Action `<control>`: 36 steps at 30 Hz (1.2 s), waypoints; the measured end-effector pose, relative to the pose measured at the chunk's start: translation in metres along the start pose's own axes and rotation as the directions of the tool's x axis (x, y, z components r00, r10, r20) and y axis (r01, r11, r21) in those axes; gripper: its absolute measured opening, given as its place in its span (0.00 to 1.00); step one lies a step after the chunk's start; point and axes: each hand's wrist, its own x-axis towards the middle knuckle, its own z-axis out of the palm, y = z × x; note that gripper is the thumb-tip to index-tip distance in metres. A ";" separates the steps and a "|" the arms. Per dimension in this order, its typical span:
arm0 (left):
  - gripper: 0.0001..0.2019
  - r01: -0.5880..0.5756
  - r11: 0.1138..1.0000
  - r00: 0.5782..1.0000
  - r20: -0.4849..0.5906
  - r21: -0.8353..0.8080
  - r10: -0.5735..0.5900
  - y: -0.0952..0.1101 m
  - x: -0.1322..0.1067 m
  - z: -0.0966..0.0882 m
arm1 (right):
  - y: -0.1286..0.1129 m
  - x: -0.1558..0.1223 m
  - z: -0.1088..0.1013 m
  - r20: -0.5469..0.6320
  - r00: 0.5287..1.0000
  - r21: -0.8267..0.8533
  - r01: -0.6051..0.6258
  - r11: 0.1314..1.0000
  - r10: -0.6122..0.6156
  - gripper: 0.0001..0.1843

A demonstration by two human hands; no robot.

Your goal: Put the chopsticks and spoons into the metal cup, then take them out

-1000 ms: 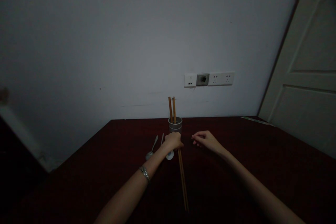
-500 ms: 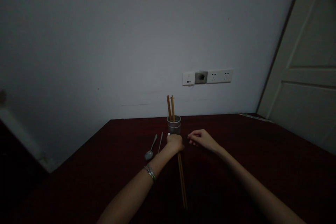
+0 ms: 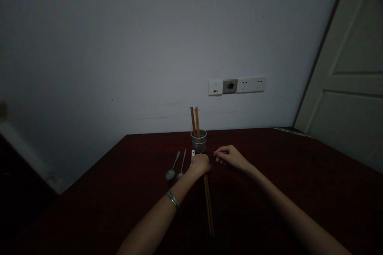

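Note:
My left hand [image 3: 200, 164] is closed in a fist on the dark red table [image 3: 269, 175]. The end of a white spoon [image 3: 193, 153] sticks out beyond its knuckles. A pair of wooden chopsticks [image 3: 208, 205] lies on the table, running from under this hand toward me. My right hand [image 3: 231, 155] rests just to the right with its fingers curled and nothing visible in them. A metal cup [image 3: 199, 142] stands just beyond both hands, with two upright chopsticks [image 3: 194, 121] in it.
Two metal spoons [image 3: 171, 172] [image 3: 181, 173] lie side by side left of my left hand. The table's far edge meets a pale wall with a socket strip [image 3: 237, 86]. A door [image 3: 350, 87] stands at the right.
The white spoon's bowl showed on the near side of my left hand; now only a white end shows on the far side. My right hand shifted slightly toward the cup.

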 end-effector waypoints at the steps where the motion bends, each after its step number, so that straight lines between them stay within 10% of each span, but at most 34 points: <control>1: 0.17 0.011 1.000 1.000 -0.009 0.029 -0.011 0.000 0.000 0.000 | 0.000 0.000 0.000 -0.003 1.000 -0.001 0.002 1.000 -0.002 0.15; 16: 0.14 -0.068 0.997 0.989 -0.131 -0.038 0.063 -0.011 -0.003 0.000 | 0.001 0.002 -0.004 -0.004 0.999 0.026 -0.037 0.999 0.037 0.16; 30: 0.09 -0.377 0.770 0.905 -0.381 -0.515 0.189 -0.008 -0.055 -0.109 | -0.060 -0.013 0.016 0.129 0.990 0.292 -0.100 0.951 0.064 0.18; 36: 0.08 -0.498 0.660 0.841 -0.497 -0.562 0.212 -0.010 -0.078 -0.126 | -0.104 -0.034 0.036 0.209 0.975 0.517 -0.048 0.855 -0.072 0.19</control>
